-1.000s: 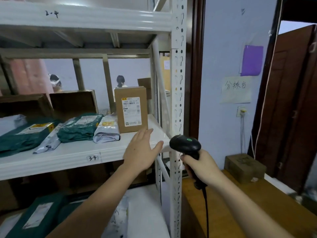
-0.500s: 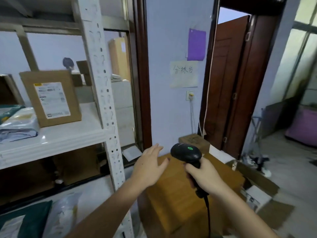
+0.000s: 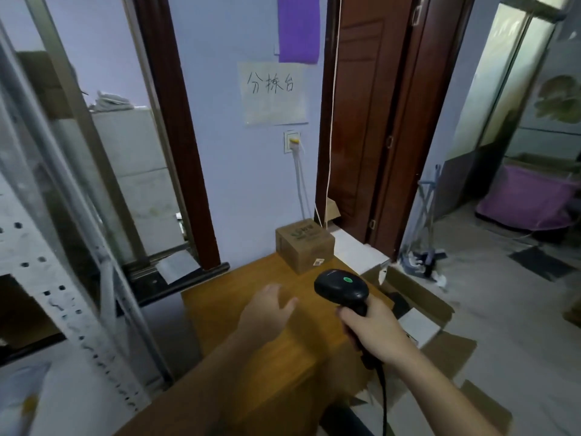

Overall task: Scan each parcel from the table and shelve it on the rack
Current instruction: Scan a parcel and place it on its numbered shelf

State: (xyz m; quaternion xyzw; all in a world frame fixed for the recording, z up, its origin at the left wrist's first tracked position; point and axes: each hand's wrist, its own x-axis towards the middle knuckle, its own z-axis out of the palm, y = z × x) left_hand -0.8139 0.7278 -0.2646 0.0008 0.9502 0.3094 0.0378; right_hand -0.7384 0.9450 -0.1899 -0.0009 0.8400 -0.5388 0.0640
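- The cardboard parcel (image 3: 304, 248) sits at the far corner of the wooden table (image 3: 220, 313), near the wall, ahead of both my hands and apart from them
- My left hand (image 3: 267, 313) hovers over the tabletop with fingers spread and relaxed, holding nothing
- My right hand (image 3: 375, 330) grips the handle of the black scanner (image 3: 341, 287), its head pointing toward the parcel, its cable (image 3: 384, 401) hanging below my wrist
- Bare wood lies between my left hand and the parcel; the white rack post (image 3: 59, 297) stands just beside the table's left edge, flattened cardboard (image 3: 418, 297) lies off its right edge
- The parcel is a small brown box with green print on top and a small sticker on its front face
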